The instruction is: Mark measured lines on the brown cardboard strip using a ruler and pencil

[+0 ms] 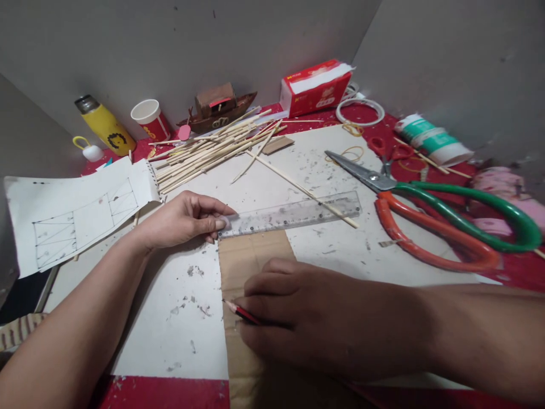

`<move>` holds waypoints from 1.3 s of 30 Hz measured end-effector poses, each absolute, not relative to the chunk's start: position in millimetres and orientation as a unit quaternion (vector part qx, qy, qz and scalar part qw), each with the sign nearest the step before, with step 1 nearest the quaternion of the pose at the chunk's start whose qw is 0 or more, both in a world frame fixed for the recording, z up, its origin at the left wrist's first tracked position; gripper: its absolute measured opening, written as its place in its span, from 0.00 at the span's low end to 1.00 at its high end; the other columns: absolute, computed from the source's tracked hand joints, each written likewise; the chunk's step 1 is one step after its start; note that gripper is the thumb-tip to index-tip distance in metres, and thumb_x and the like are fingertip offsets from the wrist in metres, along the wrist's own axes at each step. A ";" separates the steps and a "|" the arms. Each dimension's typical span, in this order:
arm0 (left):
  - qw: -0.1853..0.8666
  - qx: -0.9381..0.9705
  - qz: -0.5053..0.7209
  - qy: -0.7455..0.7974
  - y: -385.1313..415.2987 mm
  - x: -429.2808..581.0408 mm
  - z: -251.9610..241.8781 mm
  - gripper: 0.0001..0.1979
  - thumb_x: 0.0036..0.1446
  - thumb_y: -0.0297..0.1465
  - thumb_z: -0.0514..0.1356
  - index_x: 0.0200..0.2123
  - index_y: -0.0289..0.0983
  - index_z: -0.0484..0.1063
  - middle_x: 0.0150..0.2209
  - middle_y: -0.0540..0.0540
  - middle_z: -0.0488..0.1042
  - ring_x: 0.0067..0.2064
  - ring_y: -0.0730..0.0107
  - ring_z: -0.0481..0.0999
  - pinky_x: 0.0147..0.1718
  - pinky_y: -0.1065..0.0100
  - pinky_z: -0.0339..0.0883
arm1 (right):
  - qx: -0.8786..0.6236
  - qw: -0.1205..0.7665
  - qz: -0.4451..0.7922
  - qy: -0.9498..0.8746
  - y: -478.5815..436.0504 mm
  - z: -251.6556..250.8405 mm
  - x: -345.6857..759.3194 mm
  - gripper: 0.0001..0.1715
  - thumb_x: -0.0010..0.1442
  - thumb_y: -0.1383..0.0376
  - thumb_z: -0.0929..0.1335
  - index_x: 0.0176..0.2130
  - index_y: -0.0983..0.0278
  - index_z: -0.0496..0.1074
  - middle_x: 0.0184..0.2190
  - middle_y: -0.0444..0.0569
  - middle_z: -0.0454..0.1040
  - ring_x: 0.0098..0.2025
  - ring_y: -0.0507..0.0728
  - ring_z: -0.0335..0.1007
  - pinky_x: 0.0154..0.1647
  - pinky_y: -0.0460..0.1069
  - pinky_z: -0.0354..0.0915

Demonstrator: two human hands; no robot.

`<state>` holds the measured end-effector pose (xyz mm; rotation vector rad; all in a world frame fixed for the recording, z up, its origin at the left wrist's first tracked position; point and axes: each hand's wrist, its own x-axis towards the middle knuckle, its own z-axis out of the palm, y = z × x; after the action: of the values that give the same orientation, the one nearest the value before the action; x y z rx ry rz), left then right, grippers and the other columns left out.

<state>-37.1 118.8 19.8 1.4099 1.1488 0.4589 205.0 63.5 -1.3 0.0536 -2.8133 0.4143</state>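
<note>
My left hand pinches the left end of a clear plastic ruler, which lies along the far edge of a strip of brown cardboard. Between the fingers of my right hand is a red and black pencil, its sharpened tip pointing left close to the cardboard's left edge. That hand rests over the cardboard and hides its right side. A thin wooden stick crosses over the ruler near its right end. Both lie on a white board marked with grey smudges.
Large scissors with green and orange handles lie open at right. Behind are a pile of sticks, a model boat, a red tissue pack, a paper cup and a yellow bottle. A sketched sheet lies left.
</note>
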 end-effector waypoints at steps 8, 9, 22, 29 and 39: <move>0.578 0.613 0.191 0.504 118.0 -36.9 21.2 0.10 0.56 0.23 0.65 0.42 0.30 0.79 0.22 0.52 0.74 0.23 0.81 0.68 0.21 0.79 0.62 | 0.013 0.152 0.130 -0.980 62.7 -1.5 204.5 0.16 0.72 0.69 0.59 0.47 0.66 0.74 0.42 0.52 0.78 0.44 0.58 0.67 0.48 0.54 0.63; 0.575 0.614 0.190 0.506 118.0 -36.7 21.1 0.10 0.56 0.23 0.65 0.42 0.30 0.79 0.21 0.52 0.73 0.22 0.81 0.68 0.21 0.79 0.62 | 0.012 0.153 0.129 -0.980 62.7 -2.1 204.6 0.16 0.72 0.68 0.59 0.47 0.66 0.75 0.42 0.52 0.78 0.44 0.58 0.68 0.48 0.54 0.63; 0.571 0.619 0.183 0.508 118.8 -35.8 21.6 0.10 0.57 0.23 0.63 0.42 0.30 0.79 0.22 0.53 0.73 0.23 0.80 0.67 0.22 0.78 0.61 | 0.011 0.162 0.131 -0.978 63.1 -2.4 204.6 0.15 0.72 0.69 0.60 0.49 0.68 0.74 0.44 0.53 0.78 0.43 0.58 0.69 0.47 0.55 0.64; 0.568 0.629 0.186 0.496 117.9 -37.0 19.9 0.11 0.56 0.24 0.64 0.43 0.31 0.80 0.22 0.52 0.73 0.23 0.79 0.68 0.23 0.76 0.63 | 0.005 0.181 0.127 -0.975 61.5 -7.0 203.8 0.14 0.70 0.69 0.62 0.49 0.67 0.75 0.50 0.52 0.79 0.48 0.58 0.71 0.50 0.55 0.67; 0.563 0.642 0.187 0.487 117.1 -39.3 17.4 0.11 0.56 0.25 0.64 0.44 0.30 0.80 0.23 0.51 0.73 0.24 0.78 0.68 0.24 0.75 0.63 | -0.049 0.220 0.159 -0.961 59.9 -3.6 204.2 0.17 0.73 0.67 0.59 0.48 0.67 0.75 0.46 0.52 0.80 0.46 0.56 0.71 0.48 0.51 0.65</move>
<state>-39.3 117.1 17.4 1.5104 1.1454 0.4393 204.2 59.9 -3.6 -0.1353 -2.6584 0.4400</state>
